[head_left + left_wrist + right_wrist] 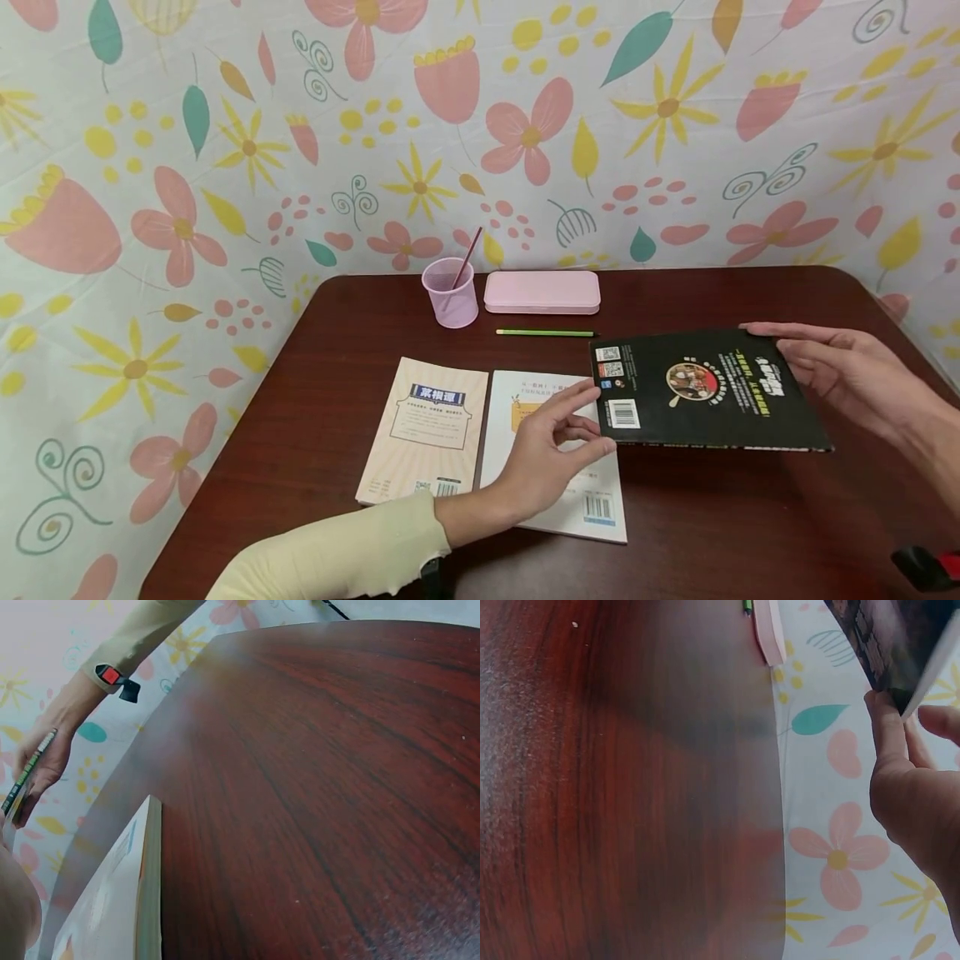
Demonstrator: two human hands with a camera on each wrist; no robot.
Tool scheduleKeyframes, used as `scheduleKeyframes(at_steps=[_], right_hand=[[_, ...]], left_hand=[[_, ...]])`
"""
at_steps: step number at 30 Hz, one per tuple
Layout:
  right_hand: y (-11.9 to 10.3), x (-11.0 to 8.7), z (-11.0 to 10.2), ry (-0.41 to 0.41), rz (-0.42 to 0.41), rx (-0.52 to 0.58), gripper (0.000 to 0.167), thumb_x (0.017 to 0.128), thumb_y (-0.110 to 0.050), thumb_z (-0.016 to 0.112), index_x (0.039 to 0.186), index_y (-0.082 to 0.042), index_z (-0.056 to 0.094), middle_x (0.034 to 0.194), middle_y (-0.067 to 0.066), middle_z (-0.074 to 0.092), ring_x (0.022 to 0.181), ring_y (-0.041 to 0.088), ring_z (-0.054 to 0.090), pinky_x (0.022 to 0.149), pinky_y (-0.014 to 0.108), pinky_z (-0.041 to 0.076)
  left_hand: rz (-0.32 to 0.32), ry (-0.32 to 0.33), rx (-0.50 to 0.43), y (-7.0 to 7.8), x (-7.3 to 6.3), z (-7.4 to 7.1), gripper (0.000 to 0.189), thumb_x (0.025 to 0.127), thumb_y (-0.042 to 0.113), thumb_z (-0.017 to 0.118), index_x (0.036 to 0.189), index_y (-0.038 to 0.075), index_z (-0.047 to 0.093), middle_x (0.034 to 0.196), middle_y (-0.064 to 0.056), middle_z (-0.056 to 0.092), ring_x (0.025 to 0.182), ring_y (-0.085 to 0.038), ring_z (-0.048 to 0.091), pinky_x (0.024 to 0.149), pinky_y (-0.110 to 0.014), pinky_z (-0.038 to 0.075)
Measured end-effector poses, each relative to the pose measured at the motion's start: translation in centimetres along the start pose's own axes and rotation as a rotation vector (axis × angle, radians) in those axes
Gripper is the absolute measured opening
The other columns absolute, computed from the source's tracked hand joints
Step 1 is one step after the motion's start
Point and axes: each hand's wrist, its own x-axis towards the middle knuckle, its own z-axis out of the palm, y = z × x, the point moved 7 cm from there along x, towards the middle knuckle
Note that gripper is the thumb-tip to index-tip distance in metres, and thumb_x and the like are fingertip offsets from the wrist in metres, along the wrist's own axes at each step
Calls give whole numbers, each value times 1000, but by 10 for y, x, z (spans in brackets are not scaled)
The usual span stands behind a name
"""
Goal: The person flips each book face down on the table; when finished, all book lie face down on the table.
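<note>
thin black book (708, 396): left hand (547, 454) and right hand (862, 371) fingers pinch opposite edges; likely light, semi-stiff (cover maybe slippery); best gripped there.

I'm looking at the right hand (922, 799) along the right edge, and its fingers (889, 739) are gripping the lower end of a book (900, 645). The dark, printed cover is facing left, a pale strip is lining the other side, and the whole thing is slanting up out of frame. Over on the left I'm getting the reddish-brown table (637, 787), grain running up and down, haze blurring its middle. Up top, a pink case (767, 634) is sitting by the table's edge, a green pencil (747, 607) poking in just beside it. Flowered backdrop (817, 776) is filling the rest, showing pink, yellow, teal.
</note>
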Motion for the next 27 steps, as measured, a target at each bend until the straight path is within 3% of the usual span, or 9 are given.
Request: scheduleKeyframes(at_steps=[4, 7, 10, 12, 17, 20, 24, 27], right_hand=[[4, 1, -2, 64, 1, -50, 43, 109, 7, 50, 144, -10, 67, 136, -7, 71, 108, 12, 73, 76, 33, 63], [6, 1, -2, 59, -10, -49, 47, 109, 8, 50, 147, -15, 65, 138, -11, 69, 111, 9, 71, 79, 28, 62], [9, 0, -3, 85, 16, -76, 48, 109, 6, 51, 148, -19, 64, 134, -15, 70, 108, 6, 70, 78, 25, 61], [12, 0, -5, 117, 47, -153, 46, 109, 1, 54, 148, -21, 64, 131, -21, 69, 108, 1, 67, 78, 22, 59], [17, 3, -4, 141, 99, -229, 43, 108, -3, 59, 145, -24, 66, 126, -22, 70, 104, 2, 68, 78, 24, 60], [18, 2, -2, 145, 105, -254, 42, 108, -2, 60, 142, -24, 68, 123, -19, 72, 99, 7, 71, 76, 27, 62], [20, 2, 0, 159, 117, -384, 41, 107, -9, 65, 146, -23, 66, 121, -24, 70, 98, 5, 71, 76, 28, 62], [21, 2, 2, 179, 131, -471, 42, 106, -15, 68, 147, -20, 64, 118, -27, 69, 97, 4, 71, 75, 28, 62]], left_hand=[[-7, -14, 5, -3, -2, 2, 62, 95, -1, 79, 153, 3, 56, 164, -2, 45, 106, -24, 72, 98, -27, 57], [-8, -22, 28, -6, -5, 4, 64, 95, -1, 78, 154, 0, 53, 166, -5, 43, 106, -23, 73, 99, -27, 56], [-14, -28, 49, -9, -7, 5, 65, 95, 0, 78, 155, -1, 51, 166, -9, 42, 104, -15, 72, 99, -26, 56], [-17, -31, 59, -11, -8, 6, 65, 96, 0, 78, 155, -2, 51, 166, -12, 42, 103, -9, 70, 98, -25, 56], [-46, -16, 40, -17, -9, 6, 62, 97, 2, 76, 153, -3, 52, 165, -13, 41, 100, 0, 65, 96, -25, 57], [-75, -17, 53, -21, -9, 7, 63, 96, 1, 77, 154, -1, 52, 160, -11, 45, 98, 0, 65, 94, -24, 58], [-121, -52, 127, -24, -10, 10, 70, 94, 3, 80, 157, 4, 49, 137, -10, 62, 93, 2, 67, 89, -21, 58], [-148, -66, 176, -25, -10, 11, 70, 94, 5, 82, 157, 9, 51, 130, -7, 66, 90, 3, 67, 86, -19, 58]])
